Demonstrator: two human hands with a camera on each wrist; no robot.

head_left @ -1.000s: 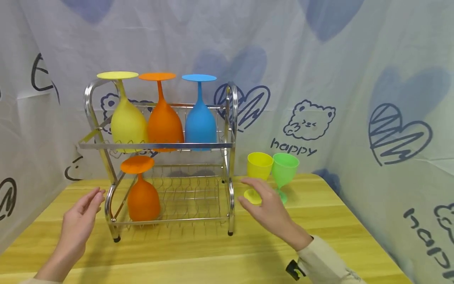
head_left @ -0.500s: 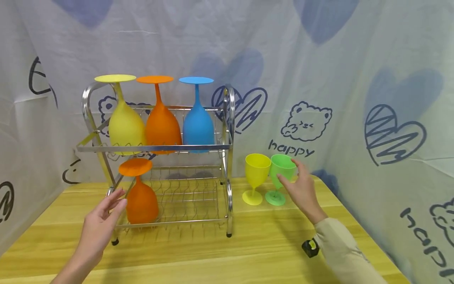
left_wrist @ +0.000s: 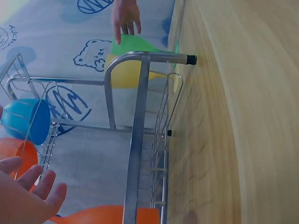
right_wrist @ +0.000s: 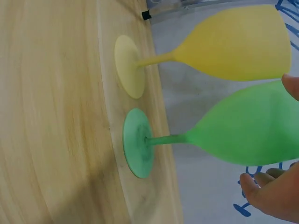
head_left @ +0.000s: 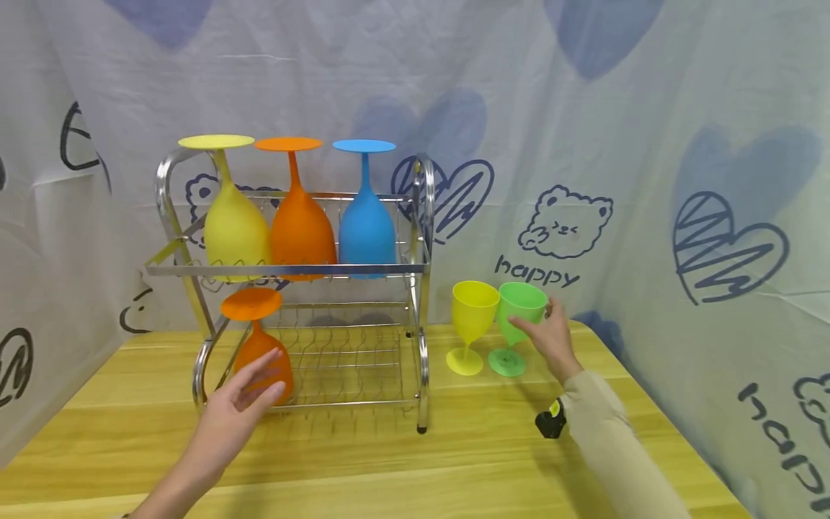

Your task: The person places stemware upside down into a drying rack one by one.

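Note:
An upright green goblet [head_left: 521, 310] stands on the table beside a yellow goblet [head_left: 475, 313]. My right hand [head_left: 550, 335] spans the green bowl, thumb on the near side and fingers at the far right. In the right wrist view, a small gap shows between the fingertips [right_wrist: 250, 184] and the bowl, and the thumb overlaps its edge. My left hand [head_left: 236, 414] holds nothing, its fingers loosely extended in front of the upside-down orange goblet [head_left: 251, 304] on the lower shelf of the metal rack [head_left: 285, 269], partly covering it.
On the rack's upper shelf, upside-down goblets stand in a row: yellow [head_left: 235, 227], orange [head_left: 301, 231] and blue [head_left: 366, 227]. Lower shelf wires [head_left: 350, 360] show right of the orange goblet. A patterned curtain [head_left: 583, 144] hangs behind the table [head_left: 389, 468].
My right hand has moved right and away from me to the green goblet's bowl. My left hand has moved right, from beside the rack to in front of the lower orange goblet.

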